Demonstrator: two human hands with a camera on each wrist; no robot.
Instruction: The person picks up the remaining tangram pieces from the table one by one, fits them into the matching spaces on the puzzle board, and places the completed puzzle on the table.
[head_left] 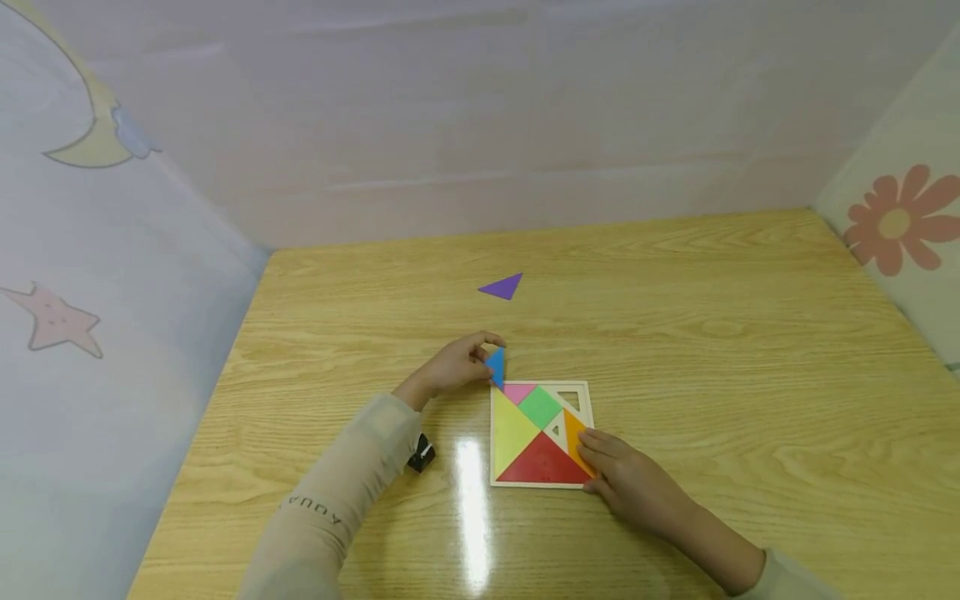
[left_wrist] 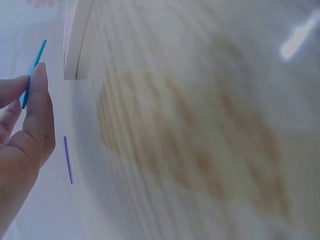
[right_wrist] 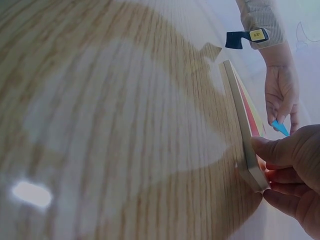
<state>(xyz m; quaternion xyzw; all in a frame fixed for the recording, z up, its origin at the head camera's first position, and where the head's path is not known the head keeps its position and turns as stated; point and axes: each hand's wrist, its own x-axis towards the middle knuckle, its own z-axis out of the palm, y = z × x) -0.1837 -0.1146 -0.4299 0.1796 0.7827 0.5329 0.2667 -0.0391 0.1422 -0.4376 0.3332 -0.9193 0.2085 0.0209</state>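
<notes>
My left hand (head_left: 452, 367) pinches a blue triangle tangram piece (head_left: 497, 367) between thumb and fingers, over the top left corner of a wooden tangram tray (head_left: 492, 433). In the left wrist view the blue piece (left_wrist: 34, 72) shows edge-on, raised above the table. My right hand (head_left: 633, 483) grips the tray's lower right corner, thumb on the near side and fingers along the right side, partly covering an orange piece (head_left: 573, 433). Yellow (head_left: 512, 433), red (head_left: 545, 462), green (head_left: 540, 407) and pink (head_left: 517, 392) pieces lie in the tray, beside two bare recesses with triangular holes.
A purple triangle piece (head_left: 504, 287) lies flat on the wooden table (head_left: 712, 333), beyond the tray. The black wrist device (head_left: 422, 454) shows beside my left sleeve. Printed cloth walls (head_left: 525, 125) stand at the table's back and sides.
</notes>
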